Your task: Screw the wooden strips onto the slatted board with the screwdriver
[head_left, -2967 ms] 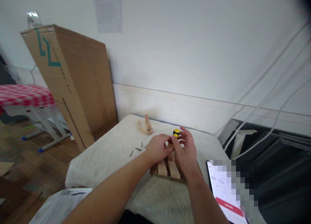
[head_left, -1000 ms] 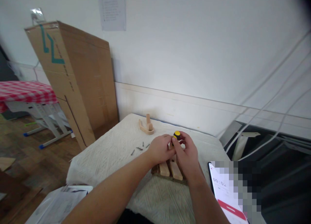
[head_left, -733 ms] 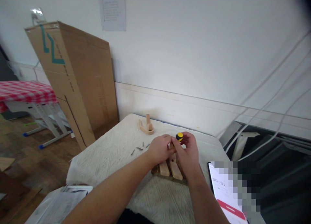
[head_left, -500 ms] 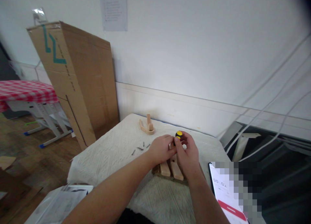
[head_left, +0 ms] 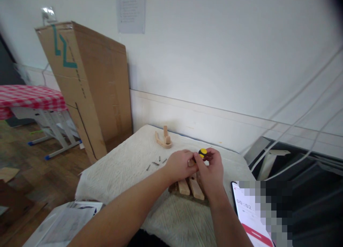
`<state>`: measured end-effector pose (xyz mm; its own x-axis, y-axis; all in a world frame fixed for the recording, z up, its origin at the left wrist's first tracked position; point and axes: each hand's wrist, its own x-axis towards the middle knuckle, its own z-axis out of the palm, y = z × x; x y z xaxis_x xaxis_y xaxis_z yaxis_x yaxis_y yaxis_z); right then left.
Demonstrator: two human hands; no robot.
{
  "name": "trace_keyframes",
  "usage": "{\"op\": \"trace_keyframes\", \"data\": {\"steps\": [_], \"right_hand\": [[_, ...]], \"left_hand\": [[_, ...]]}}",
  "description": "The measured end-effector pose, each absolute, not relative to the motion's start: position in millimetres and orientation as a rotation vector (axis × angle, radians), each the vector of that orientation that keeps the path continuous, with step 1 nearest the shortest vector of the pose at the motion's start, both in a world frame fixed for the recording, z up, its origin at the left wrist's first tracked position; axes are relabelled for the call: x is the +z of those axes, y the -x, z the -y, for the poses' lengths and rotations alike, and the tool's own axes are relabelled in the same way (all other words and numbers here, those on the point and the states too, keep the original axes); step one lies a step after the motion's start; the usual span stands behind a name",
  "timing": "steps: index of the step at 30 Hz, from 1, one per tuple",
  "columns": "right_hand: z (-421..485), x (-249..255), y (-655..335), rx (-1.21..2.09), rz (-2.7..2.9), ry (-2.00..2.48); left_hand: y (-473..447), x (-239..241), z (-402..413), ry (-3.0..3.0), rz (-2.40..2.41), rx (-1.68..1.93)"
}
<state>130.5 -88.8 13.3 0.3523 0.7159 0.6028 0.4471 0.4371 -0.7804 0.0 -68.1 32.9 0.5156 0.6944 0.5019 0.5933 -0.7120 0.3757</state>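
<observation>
My right hand (head_left: 213,170) is closed around a screwdriver (head_left: 203,153) with a black and yellow handle; its shaft is hidden by my fingers. My left hand (head_left: 180,164) is closed just beside it, its fingertips at the end of a light wooden piece (head_left: 191,163). Beneath both hands, two pale wooden strips (head_left: 197,189) lie side by side on a darker wooden board (head_left: 174,190). Several screws (head_left: 155,163) are scattered on the cloth left of my left hand.
A curved wooden part (head_left: 164,144) with upright pieces stands at the back of the cloth-covered table (head_left: 115,172). A phone (head_left: 245,207) showing a timer lies at the right. A tall cardboard box (head_left: 104,93) leans by the wall, and white cables (head_left: 297,114) hang at right.
The screwdriver handle has tipped and shifted slightly right, with my right hand turning along with it. My left hand stays at the wood. The whole view has moved a little.
</observation>
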Motion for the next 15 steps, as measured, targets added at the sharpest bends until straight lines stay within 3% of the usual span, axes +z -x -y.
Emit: {"op": "trace_keyframes", "data": {"steps": [8, 15], "right_hand": [[93.6, 13.5, -130.3, 0.367, 1.373, 1.176], [93.2, 17.2, -127.6, 0.209, 1.329, 1.310]], "left_hand": [[-0.3, 36.5, 70.8, -2.578, -1.103, 0.963], [0.2, 34.4, 69.7, -2.574, -1.104, 0.898]]}}
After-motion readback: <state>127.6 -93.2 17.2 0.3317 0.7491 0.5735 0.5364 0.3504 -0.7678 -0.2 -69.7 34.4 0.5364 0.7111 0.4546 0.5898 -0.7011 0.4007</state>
